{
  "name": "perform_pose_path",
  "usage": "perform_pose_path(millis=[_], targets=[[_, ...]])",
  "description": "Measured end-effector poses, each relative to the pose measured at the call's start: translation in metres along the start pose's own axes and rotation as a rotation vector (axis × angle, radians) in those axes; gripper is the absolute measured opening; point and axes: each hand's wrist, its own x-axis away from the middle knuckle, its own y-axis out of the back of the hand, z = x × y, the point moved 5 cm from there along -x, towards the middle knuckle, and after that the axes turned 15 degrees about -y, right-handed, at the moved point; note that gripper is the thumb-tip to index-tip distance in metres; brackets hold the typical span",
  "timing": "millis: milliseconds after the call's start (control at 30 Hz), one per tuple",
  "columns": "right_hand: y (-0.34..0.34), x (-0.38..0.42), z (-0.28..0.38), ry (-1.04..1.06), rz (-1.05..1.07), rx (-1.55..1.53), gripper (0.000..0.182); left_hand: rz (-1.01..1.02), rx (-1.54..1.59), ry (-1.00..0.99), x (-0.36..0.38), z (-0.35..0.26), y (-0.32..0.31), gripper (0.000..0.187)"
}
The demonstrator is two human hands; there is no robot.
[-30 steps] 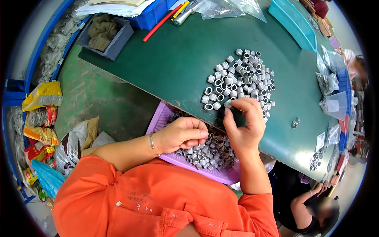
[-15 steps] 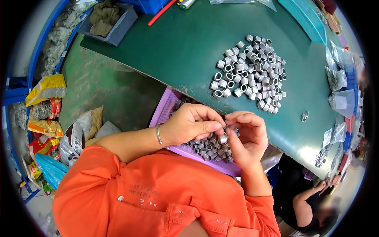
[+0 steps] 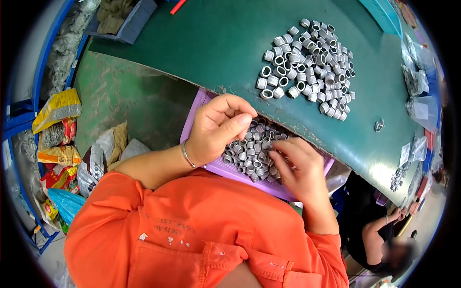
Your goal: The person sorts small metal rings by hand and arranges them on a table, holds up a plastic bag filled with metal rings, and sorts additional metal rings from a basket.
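Note:
My left hand, a metal bangle on its wrist, is raised over the left part of a purple plastic basket. Its thumb and index finger are pinched together, and I cannot tell what they hold. Below it, inside the basket, lie many short grey threaded metal rings. Over the right side of these rings is my right hand, thumb and fingers bent and apart, fingertips low at the pile. On the green table beyond the basket is a larger heap of similar metal rings.
A small clear piece lies on the table's right part. A grey bin with cloth and a teal basket stand at the far edges. Filled bags sit on the floor at left. Another person is at lower right.
My hands were together over the basket with a metal ring at the fingertips. Now they are apart: the left has moved up and left, the right down into the basket. The view has shifted slightly.

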Motion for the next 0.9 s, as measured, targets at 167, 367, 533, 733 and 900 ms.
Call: perform_pose_path(millis=[167, 367, 533, 733, 900], targets=[[-0.018, -0.002, -0.005, 0.048, -0.001, 0.046, 0.017, -0.006, -0.022, 0.021, -0.002, 0.002, -0.004, 0.010], [-0.024, 0.011, -0.027, -0.340, 0.218, -0.901, 0.031, 0.125, -0.230, 0.004, 0.002, 0.009, -0.006, 0.010], [-0.003, 0.009, -0.004, 0.062, -0.062, -0.670, 0.034, 0.531, -0.517, 0.038, 0.002, 0.006, -0.026, 0.014], [0.021, -0.004, 0.015, 0.382, -0.362, -0.058, 0.030, 0.453, -0.581, -0.307, -0.001, 0.004, -0.024, 0.021], [0.016, -0.050, 0.015, 0.234, -0.423, 0.185, 0.028, 0.465, -0.580, -0.203, 0.003, 0.002, -0.024, 0.035]])
